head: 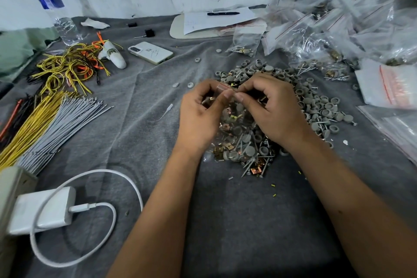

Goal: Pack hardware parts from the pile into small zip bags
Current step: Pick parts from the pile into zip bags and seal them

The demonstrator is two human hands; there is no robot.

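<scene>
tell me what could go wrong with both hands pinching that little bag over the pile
1. The zip bag looks full; if the left hand and right hand seal only part of the strip, parts may spill back into the pile.
2. The pointed screws could pierce thin plastic under a tight grip.

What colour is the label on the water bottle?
Blue, on the water bottle at far left in the head view.

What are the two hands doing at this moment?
Left hand: pinching the top edge of the small zip bag.
Right hand: pinching the same bag's top edge from the other side.
</scene>
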